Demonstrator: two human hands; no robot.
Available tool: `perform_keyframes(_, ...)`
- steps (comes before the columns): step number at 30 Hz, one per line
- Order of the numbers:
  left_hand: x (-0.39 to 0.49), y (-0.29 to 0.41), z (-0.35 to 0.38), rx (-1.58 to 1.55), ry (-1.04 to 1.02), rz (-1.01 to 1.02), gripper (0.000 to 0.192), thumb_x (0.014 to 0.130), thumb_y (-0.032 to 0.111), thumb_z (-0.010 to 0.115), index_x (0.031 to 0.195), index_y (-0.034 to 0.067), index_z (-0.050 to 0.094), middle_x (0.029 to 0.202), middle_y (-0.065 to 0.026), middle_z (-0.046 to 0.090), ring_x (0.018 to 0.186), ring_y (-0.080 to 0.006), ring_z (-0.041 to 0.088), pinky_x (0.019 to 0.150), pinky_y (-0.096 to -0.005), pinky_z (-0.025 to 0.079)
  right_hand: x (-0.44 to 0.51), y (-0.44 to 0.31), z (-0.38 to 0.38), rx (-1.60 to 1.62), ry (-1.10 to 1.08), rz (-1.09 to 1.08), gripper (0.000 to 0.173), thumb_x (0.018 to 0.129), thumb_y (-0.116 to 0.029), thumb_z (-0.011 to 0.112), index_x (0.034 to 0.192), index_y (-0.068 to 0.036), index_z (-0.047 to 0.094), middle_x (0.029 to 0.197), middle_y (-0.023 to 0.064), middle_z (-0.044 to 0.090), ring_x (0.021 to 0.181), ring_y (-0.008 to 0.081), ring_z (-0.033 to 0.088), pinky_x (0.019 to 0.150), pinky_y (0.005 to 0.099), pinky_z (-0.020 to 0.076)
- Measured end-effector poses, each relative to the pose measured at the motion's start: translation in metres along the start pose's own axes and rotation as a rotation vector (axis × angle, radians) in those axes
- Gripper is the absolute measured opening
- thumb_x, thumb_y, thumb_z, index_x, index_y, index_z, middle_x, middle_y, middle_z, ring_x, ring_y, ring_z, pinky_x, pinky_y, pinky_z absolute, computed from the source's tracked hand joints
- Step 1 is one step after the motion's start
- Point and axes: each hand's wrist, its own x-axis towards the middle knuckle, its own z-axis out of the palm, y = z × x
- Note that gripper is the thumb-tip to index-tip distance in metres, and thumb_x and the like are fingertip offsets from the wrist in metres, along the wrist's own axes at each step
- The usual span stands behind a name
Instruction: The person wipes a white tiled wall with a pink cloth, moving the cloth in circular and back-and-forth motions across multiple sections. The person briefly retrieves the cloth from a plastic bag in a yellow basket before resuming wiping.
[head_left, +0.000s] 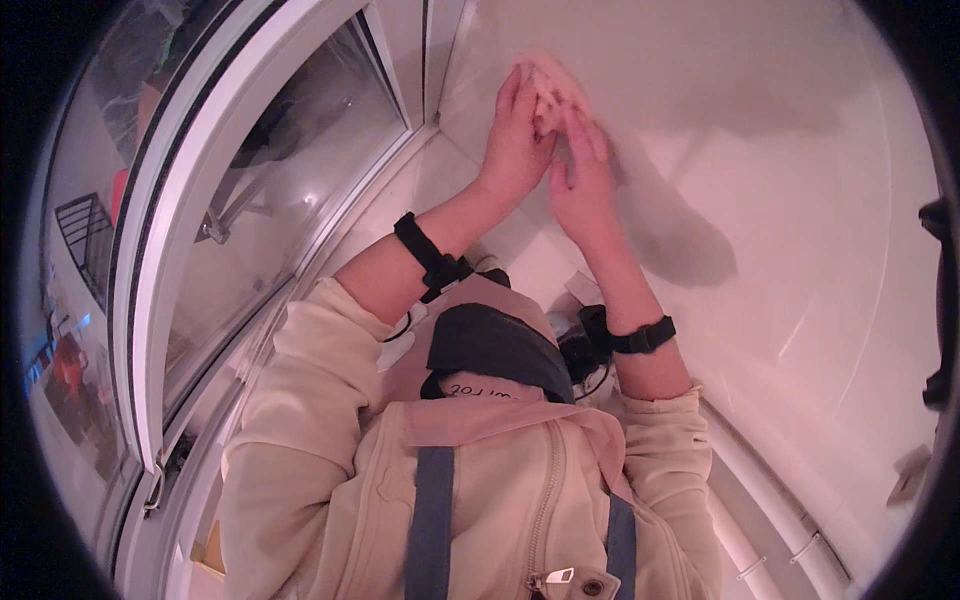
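Note:
A crumpled pale cloth (556, 81), tinted pink by the light, is bunched between my two hands in front of a pale wall. My left hand (517, 142) grips it from the left side, with the fingers pointing up along its edge. From below and to the right, my right hand (586, 184) pinches the lower folds. The fingertips of both hands are partly buried in the cloth. Whether the cloth touches the wall behind it I cannot tell.
A glazed white-framed window (300, 150) stands along the left, with an open sash (161, 172) nearby. White pipes (724, 529) run low at the right. Black straps with devices circle my left forearm (420, 244) and right forearm (646, 336). An apron (431, 510) covers my jacket.

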Motion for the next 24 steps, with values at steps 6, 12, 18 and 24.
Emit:
perform_keyframes(6,-0.001,0.033,0.007,0.139,0.094,0.152,0.063,0.074,0.002,0.067,0.132,0.005,0.045,0.132,-0.0223,0.042,0.118,-0.04,0.046,0.097,-0.0402,0.043,-0.013,-0.002,-0.03,-0.026,0.124,-0.084,0.052,0.083,0.004,0.049,0.134,-0.005,0.045,0.131,0.0186,0.045,0.121,0.033,0.046,0.1,0.0372,0.0394)
perform_keyframes(12,-0.077,0.005,0.058,0.061,-0.146,-0.025,0.055,0.074,0.004,0.068,0.126,0.004,0.052,0.13,-0.023,0.045,0.116,-0.0391,0.049,0.095,-0.0394,0.045,-0.072,0.062,-0.026,0.023,0.057,0.173,0.042,0.086,0.005,0.048,0.127,-0.002,0.05,0.126,0.019,0.048,0.114,0.0289,0.052,0.093,0.0332,0.0457)
perform_keyframes(18,-0.081,0.075,0.083,-0.013,0.04,0.178,0.051,0.07,0.004,0.07,0.12,0.008,0.058,0.129,-0.0203,0.047,0.113,-0.0386,0.049,0.091,-0.0402,0.046,-0.098,0.036,-0.093,0.005,0.217,-0.027,0.042,0.082,0.006,0.049,0.124,-0.001,0.052,0.123,0.0205,0.049,0.116,0.0352,0.049,0.097,0.0388,0.0413)
perform_keyframes(24,-0.124,0.084,0.118,0.09,-0.05,0.283,0.05,0.068,0.004,0.071,0.116,0.009,0.061,0.124,-0.0176,0.049,0.107,-0.0371,0.051,0.088,-0.0414,0.046,-0.147,0.084,-0.115,0.006,0.256,0.042,0.037,0.083,0.006,0.049,0.119,-0.001,0.054,0.118,0.0197,0.051,0.111,0.0343,0.052,0.093,0.0377,0.0442)
